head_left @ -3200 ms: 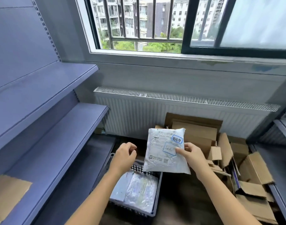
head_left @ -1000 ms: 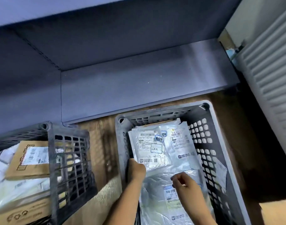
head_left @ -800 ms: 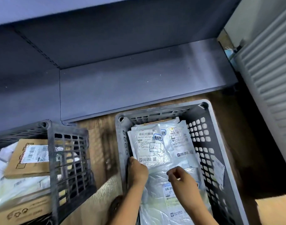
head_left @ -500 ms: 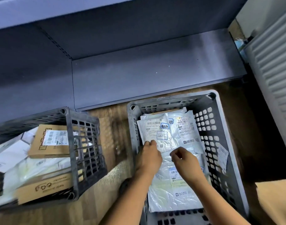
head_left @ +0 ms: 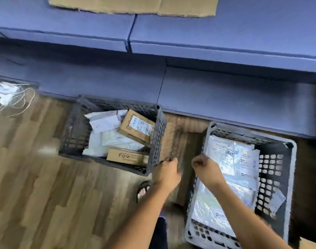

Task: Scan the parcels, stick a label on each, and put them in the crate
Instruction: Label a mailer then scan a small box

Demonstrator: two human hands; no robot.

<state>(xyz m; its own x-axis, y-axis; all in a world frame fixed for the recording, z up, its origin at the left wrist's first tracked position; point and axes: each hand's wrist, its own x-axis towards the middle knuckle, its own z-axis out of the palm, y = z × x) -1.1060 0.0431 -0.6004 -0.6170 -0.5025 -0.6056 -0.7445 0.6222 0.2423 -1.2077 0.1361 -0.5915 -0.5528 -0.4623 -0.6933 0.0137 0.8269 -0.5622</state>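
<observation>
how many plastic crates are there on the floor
2. A dark grey slatted plastic crate stands on the wooden floor at centre left; a lighter grey perforated plastic crate stands at lower right. More may sit outside the frame.

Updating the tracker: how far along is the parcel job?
Done: bagged parcels lie stacked in the light grey crate, the top one with a blue sticker. In hand: no parcel; the left hand is at the near corner of the dark crate, the right hand over the light crate's edge. Left: cardboard boxes and white bags in the dark crate.
</observation>
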